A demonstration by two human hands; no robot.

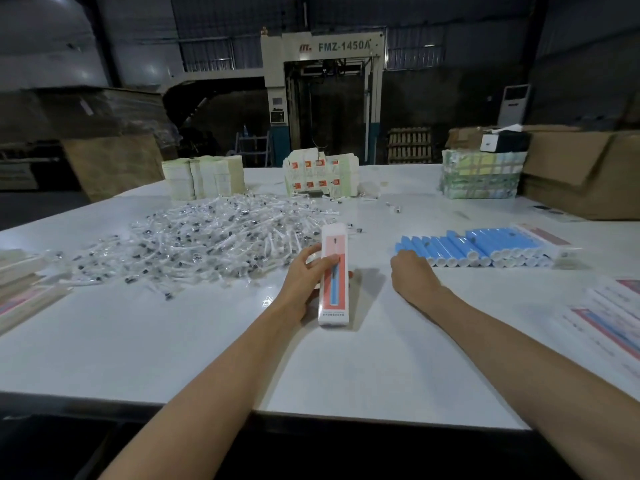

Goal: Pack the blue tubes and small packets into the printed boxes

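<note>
White table [138,341]: packets [207,240], tubes [485,247].

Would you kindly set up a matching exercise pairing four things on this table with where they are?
Things:
1. long red-and-white printed box
2. heap of small clear plastic packets
3. row of blue tubes with white ends
4. right hand

Places:
A. far right of centre
B. held in left hand
C. reaching toward the tubes
D. left of the box

Pairs: 1-B, 2-D, 3-A, 4-C

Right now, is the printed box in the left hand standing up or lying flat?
Lying flat. The printed box rests lengthwise on the table, printed face up, with the left hand gripping its side. Whether its ends are open: cannot tell.
</note>
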